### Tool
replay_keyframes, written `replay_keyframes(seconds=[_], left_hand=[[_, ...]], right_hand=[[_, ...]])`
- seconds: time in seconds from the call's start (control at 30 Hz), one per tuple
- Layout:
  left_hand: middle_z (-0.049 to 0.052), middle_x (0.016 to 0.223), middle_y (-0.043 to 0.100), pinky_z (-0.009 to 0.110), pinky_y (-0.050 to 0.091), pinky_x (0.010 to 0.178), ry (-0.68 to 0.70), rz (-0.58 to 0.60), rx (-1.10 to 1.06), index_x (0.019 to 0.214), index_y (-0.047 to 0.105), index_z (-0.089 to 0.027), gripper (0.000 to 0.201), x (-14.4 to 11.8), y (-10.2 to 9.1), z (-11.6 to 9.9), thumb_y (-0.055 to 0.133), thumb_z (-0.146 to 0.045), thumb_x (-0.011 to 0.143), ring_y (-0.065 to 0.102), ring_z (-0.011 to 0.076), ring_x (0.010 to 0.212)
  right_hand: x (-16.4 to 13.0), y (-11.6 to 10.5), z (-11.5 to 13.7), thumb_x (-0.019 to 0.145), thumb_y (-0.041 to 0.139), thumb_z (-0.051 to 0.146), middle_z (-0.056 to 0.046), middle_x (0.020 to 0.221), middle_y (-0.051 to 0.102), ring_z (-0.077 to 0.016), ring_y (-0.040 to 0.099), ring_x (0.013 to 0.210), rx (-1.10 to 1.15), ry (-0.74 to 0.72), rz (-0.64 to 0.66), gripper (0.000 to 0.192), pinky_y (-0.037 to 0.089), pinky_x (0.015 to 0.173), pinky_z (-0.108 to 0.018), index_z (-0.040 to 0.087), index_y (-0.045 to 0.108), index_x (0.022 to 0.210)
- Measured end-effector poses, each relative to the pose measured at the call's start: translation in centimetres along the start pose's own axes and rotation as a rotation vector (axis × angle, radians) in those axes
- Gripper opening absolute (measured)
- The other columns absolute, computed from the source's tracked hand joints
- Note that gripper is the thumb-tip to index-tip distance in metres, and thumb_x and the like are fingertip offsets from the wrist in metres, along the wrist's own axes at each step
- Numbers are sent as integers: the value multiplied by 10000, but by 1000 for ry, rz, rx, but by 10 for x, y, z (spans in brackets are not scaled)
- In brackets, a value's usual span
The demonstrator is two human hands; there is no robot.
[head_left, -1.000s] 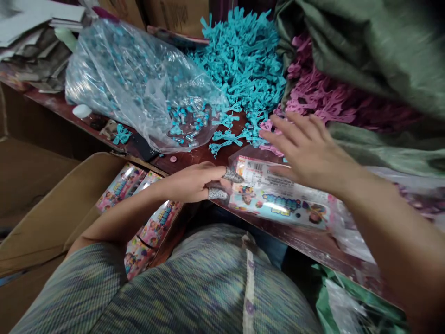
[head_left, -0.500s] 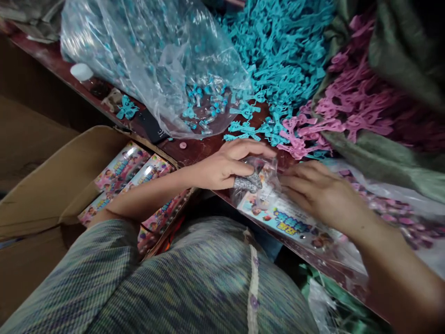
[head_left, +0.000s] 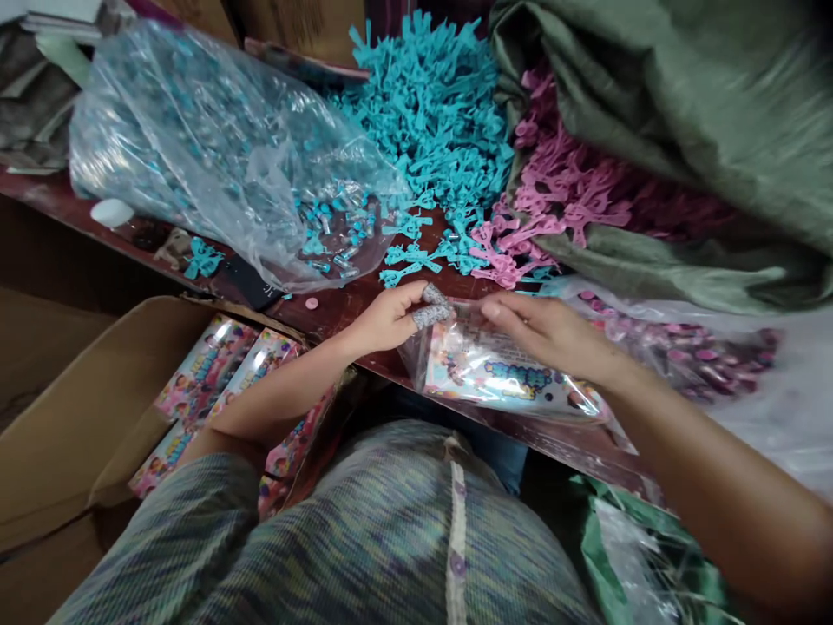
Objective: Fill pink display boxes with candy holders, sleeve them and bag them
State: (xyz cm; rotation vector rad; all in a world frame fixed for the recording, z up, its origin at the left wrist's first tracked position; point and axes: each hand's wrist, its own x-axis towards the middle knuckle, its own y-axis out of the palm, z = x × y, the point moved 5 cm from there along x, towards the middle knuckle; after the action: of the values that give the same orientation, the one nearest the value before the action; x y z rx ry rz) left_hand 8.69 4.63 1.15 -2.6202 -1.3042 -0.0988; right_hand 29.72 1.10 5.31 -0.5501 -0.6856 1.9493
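Woven, multicoloured cloth over the person's lap (head_left: 390,538) fills the bottom of the frame, right up against the near edge of the dark red table (head_left: 338,305). At lower left an open cardboard box (head_left: 78,417) holds printed toy packs (head_left: 214,373) standing side by side, just under the left forearm. At centre, a clear packet with a printed card (head_left: 501,378) lies flat along the table's near edge. The left hand (head_left: 383,317), with patterned caps on two fingertips, pinches the packet's upper left corner; the right hand (head_left: 553,330) pinches its top edge from the right, so the packet lies between and just below both hands. A bag of pink pieces (head_left: 683,356) lies to the right, touching the right wrist. Beyond the hands only a narrow strip of bare table stays open, hemmed by loose teal plastic pieces (head_left: 436,130) at upper centre, pink plastic pieces (head_left: 553,191) beside them, a large clear bag (head_left: 214,148) at upper left, and green cloth (head_left: 683,113) at upper right.
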Motion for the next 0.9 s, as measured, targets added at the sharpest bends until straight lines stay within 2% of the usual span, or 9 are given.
replay_keyframes(seconds=[0.1, 0.2, 0.27, 0.33, 0.43, 0.57, 0.7, 0.8, 0.9], left_hand=[[22, 829, 713, 255, 525, 757, -76, -37, -14, 866, 651, -156, 383, 1, 4, 0, 757, -519, 926, 642, 131, 765], [10, 818, 702, 256, 508, 730, -125, -96, 28, 871, 605, -172, 410, 0, 2, 0, 813, -525, 863, 645, 133, 754], [-2, 834, 702, 259, 507, 740, -114, -106, 53, 931, 547, -196, 426, -1, 0, -3, 836, -495, 840, 661, 131, 765], [-22, 837, 695, 257, 504, 737, -97, -74, 58, 976, 473, -225, 460, -1, -1, -7, 840, -462, 832, 662, 124, 758], [-53, 800, 668, 249, 480, 703, -108, -19, 83, 980, 417, -244, 473, 1, -1, -13, 835, -402, 826, 644, 115, 726], [-65, 779, 656, 248, 467, 695, -147, 12, 81, 977, 417, -243, 482, 5, 1, -18, 850, -346, 790, 654, 115, 737], [-52, 810, 681, 244, 484, 687, -159, 20, -64, 1052, 461, -233, 527, 4, 4, -16, 885, -393, 785, 666, 116, 733], [-3, 884, 732, 260, 541, 745, -177, 103, -169, 1055, 482, -217, 523, -2, 6, -17, 904, -368, 785, 714, 138, 803], [43, 941, 757, 268, 565, 801, -175, 132, -143, 1011, 503, -200, 458, -11, 3, -20, 892, -337, 812, 734, 147, 861]], right_hand=[[26, 3, 4, 963, 641, 632, -56, 915, 770, -158, 687, 746, 343, 98, -51, 441, 540, 655, -281, 199, 718, 998], [39, 21, 4, 753, 862, 652, -9, 749, 710, -97, 579, 559, 666, 282, 129, 516, 376, 434, -202, 192, 660, 870], [38, 30, 2, 650, 952, 616, 21, 675, 679, -68, 520, 487, 799, 407, 229, 560, 284, 374, -180, 195, 637, 845], [34, 36, 1, 644, 970, 599, 37, 638, 672, -50, 477, 440, 890, 482, 312, 565, 233, 355, -172, 199, 649, 882], [28, 40, 2, 705, 933, 626, 51, 581, 650, -37, 396, 381, 947, 511, 452, 555, 169, 343, -174, 207, 696, 982], [25, 42, 9, 700, 933, 644, 97, 486, 532, -23, 289, 348, 939, 497, 563, 536, 106, 331, -174, 215, 690, 908], [24, 32, 23, 747, 909, 645, 119, 466, 465, -32, 287, 342, 999, 421, 501, 515, 127, 322, -180, 228, 632, 867], [23, 14, 20, 812, 871, 620, 103, 481, 491, -36, 319, 342, 1018, 376, 308, 488, 142, 326, -194, 224, 584, 819], [24, 4, 9, 788, 908, 567, 71, 560, 601, -25, 371, 359, 988, 397, 146, 478, 144, 337, -191, 210, 592, 810]])
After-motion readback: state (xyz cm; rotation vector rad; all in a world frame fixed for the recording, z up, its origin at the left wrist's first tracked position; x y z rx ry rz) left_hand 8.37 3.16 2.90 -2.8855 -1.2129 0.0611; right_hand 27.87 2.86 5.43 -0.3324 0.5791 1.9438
